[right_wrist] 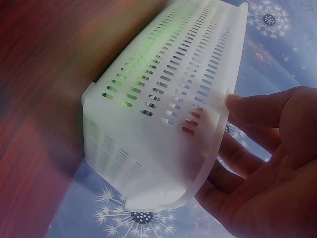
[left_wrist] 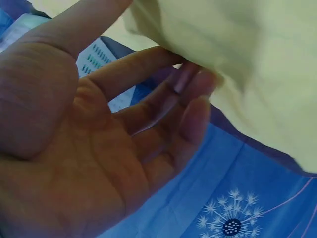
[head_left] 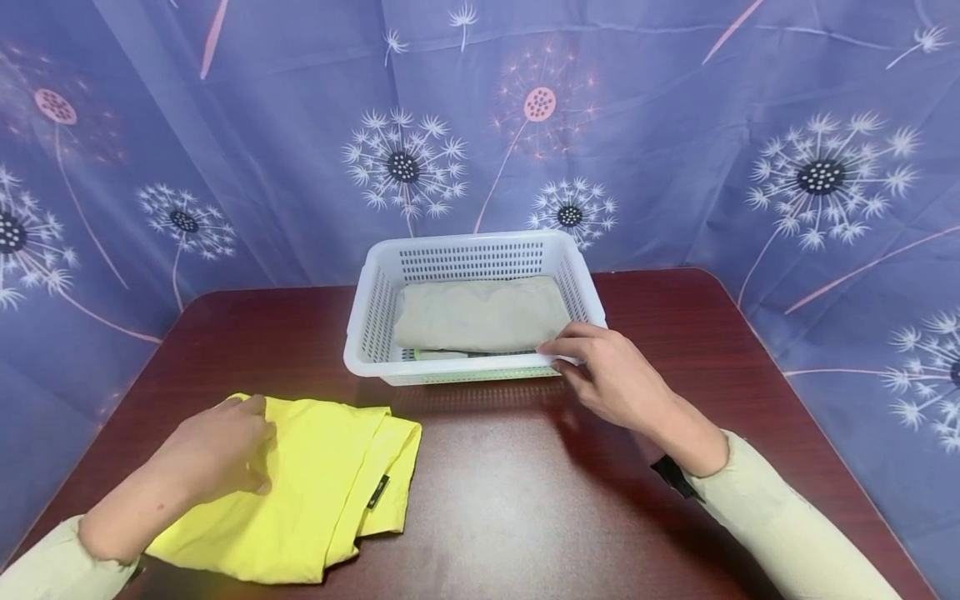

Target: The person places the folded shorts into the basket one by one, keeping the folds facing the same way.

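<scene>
My right hand (head_left: 611, 379) holds the near right corner of the white slotted basket (head_left: 375, 312), fingertips (right_wrist: 237, 106) curled over its rim, at the far middle of the dark red table (head_left: 525, 500); a folded beige cloth (head_left: 480, 312) lies inside. My left hand (head_left: 217, 450) rests with loose, uncurled fingers on the folded yellow garment (head_left: 330, 483), which lies on the table's near left, well apart from the basket, against a blue dandelion-print curtain (head_left: 675, 125).

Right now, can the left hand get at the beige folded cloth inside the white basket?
Probably yes: the left hand rests on the yellow garment, and the open-topped basket leaves the beige cloth uncovered, with bare table between.
</scene>
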Motion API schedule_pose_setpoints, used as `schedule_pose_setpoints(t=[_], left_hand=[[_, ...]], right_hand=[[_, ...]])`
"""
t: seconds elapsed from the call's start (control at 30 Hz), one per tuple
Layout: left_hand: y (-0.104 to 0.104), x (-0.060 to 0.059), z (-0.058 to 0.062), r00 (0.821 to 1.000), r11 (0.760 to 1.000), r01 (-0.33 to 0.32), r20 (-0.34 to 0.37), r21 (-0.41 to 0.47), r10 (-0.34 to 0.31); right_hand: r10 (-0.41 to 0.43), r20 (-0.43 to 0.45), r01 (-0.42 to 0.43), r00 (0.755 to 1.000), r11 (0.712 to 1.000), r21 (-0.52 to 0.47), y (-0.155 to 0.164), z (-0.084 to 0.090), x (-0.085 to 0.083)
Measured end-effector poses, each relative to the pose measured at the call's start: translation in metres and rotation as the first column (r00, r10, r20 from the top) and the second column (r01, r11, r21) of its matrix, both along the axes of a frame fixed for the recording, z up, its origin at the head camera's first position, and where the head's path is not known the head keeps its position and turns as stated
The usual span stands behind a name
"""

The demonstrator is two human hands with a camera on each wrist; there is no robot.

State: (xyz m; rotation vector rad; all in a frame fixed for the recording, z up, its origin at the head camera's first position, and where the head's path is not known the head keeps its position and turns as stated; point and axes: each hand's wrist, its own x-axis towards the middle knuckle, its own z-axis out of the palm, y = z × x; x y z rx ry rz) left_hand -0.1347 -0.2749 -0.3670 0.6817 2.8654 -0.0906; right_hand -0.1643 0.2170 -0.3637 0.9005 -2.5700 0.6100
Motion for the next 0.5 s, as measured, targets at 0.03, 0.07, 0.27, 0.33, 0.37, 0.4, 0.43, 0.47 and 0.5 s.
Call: schedule_pose_setpoints(t=[0.03, 0.07, 0.27, 0.33, 0.37, 0.4, 0.43, 0.47, 0.5], left_hand=[[-0.001, -0.001, -0.001, 1.0, 1.0, 0.005, -0.005, 0.016, -0.005], [-0.002, -0.002, -0.001, 1.0, 0.999, 0.013, -0.008, 0.031, -0.013], [-0.012, -0.007, -0.006, 0.995, 0.99, 0.1, -0.018, 0.104, -0.099], [-0.014, -0.007, -0.008, 0.993, 0.986, 0.12, -0.028, 0.12, -0.117], [-0.015, -0.007, -0.009, 0.992, 0.983, 0.128, -0.037, 0.128, -0.124], [-0.015, -0.006, -0.009, 0.992, 0.982, 0.126, -0.04, 0.139, -0.121], [-0.015, -0.006, -0.01, 0.992, 0.981, 0.126, -0.044, 0.147, -0.121], [-0.015, -0.005, -0.011, 0.992, 0.981, 0.121, -0.044, 0.153, -0.115], [-0.015, -0.004, -0.011, 0.993, 0.98, 0.115, -0.044, 0.159, -0.11]], right_hand=[[0.001, 0.0, -0.001, 1.0, 1.0, 0.002, 0.0, 0.0, 0.0], [0.002, 0.0, -0.002, 1.0, 1.0, 0.002, 0.0, 0.0, 0.0], [0.003, 0.002, -0.003, 1.0, 1.0, -0.001, 0.0, 0.0, -0.001], [0.003, 0.005, -0.003, 1.0, 1.0, -0.001, 0.0, 0.0, -0.001], [0.002, 0.006, -0.002, 1.0, 1.0, 0.0, 0.0, 0.0, -0.001], [0.003, 0.006, -0.003, 1.0, 1.0, 0.0, 0.0, -0.001, -0.001], [0.003, 0.006, -0.003, 1.0, 1.0, 0.001, 0.0, -0.001, -0.001], [0.003, 0.005, -0.003, 1.0, 1.0, 0.001, 0.0, -0.001, -0.001], [0.002, 0.004, -0.002, 1.0, 1.0, 0.001, 0.0, -0.001, -0.001]])
